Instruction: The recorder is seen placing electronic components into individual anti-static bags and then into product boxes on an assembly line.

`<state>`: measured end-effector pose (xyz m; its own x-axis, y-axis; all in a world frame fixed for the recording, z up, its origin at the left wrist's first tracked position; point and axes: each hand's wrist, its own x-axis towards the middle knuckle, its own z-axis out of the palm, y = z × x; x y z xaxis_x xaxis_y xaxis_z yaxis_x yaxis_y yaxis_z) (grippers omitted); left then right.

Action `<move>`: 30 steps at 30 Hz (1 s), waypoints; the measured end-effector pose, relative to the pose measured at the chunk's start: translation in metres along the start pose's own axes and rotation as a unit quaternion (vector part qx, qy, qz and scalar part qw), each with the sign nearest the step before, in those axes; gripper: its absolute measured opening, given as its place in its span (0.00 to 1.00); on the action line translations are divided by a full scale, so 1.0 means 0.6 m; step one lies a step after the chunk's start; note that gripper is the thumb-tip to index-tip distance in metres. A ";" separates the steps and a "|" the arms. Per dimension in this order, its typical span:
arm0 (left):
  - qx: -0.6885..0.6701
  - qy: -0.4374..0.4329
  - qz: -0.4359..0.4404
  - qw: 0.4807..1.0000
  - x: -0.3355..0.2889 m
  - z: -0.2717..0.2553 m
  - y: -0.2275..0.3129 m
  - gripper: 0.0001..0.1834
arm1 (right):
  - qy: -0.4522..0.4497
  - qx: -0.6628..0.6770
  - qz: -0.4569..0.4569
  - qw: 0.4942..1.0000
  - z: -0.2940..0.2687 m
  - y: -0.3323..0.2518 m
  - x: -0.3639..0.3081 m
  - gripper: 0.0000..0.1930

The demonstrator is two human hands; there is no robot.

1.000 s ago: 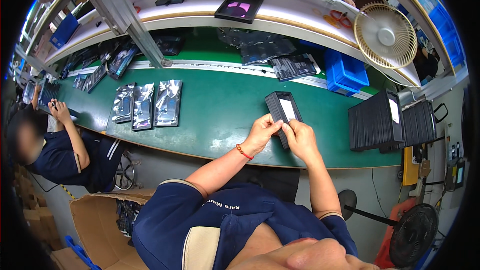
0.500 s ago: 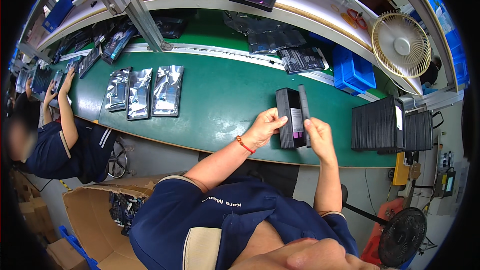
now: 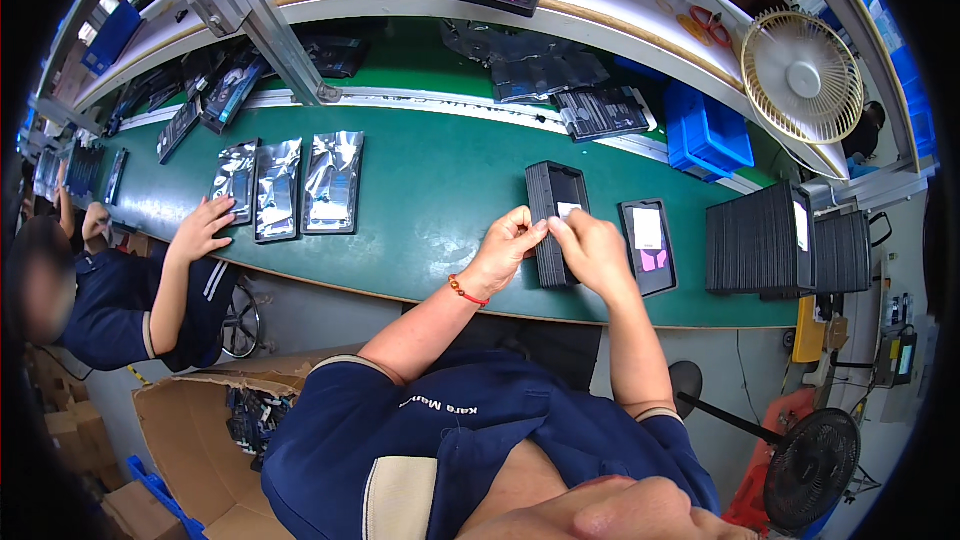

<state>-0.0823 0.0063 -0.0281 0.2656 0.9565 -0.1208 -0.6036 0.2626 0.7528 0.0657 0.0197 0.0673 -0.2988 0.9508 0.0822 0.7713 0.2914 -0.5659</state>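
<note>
A stack of shallow black trays (image 3: 548, 185) stands on the green bench in front of me. My left hand (image 3: 500, 258) is closed at the stack's left side, thumb and fingers on its edge. Reaching over the top tray, my right hand (image 3: 597, 258) has its fingers pressed together at the tray's left rim, close to my left thumb. It partly covers a white label (image 3: 568, 209) in that tray. Just right of the stack, a single black tray (image 3: 664, 275) with a white label and pink pieces lies face up.
Several silvery-wrapped packs (image 3: 333, 185) lie on the left; a co-worker's hand (image 3: 205, 230) touches one. Tall black tray stacks (image 3: 755, 245) stand at right, near a blue bin (image 3: 705, 135) and a fan (image 3: 803, 80). A shelf (image 3: 400, 2) runs above the bench's far side.
The tray my right hand held now lies right of the stack. My right hand has moved left onto the stack. The co-worker's hand has come to the wrapped packs.
</note>
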 end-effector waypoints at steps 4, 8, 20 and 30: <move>-0.039 0.019 -0.011 0.999 -0.006 0.020 0.017 0.13 | -0.002 0.069 -0.043 0.997 0.025 0.005 0.015 0.17; -0.044 0.012 -0.011 0.999 -0.011 0.026 0.024 0.13 | -0.016 0.093 -0.047 0.994 0.014 0.004 0.007 0.15; -0.023 0.018 -0.018 0.999 -0.029 -0.038 0.048 0.12 | -0.028 0.062 -0.017 0.998 -0.022 0.049 -0.002 0.18; 0.021 0.040 0.089 0.995 -0.043 -0.045 0.042 0.14 | -0.022 0.064 -0.051 0.996 0.082 -0.056 0.037 0.18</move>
<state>-0.1248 -0.0085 -0.0237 0.0950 0.9949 -0.0326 -0.6037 0.0836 0.7928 0.0056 0.0260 0.0477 -0.3985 0.9105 0.1103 0.6584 0.3678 -0.6567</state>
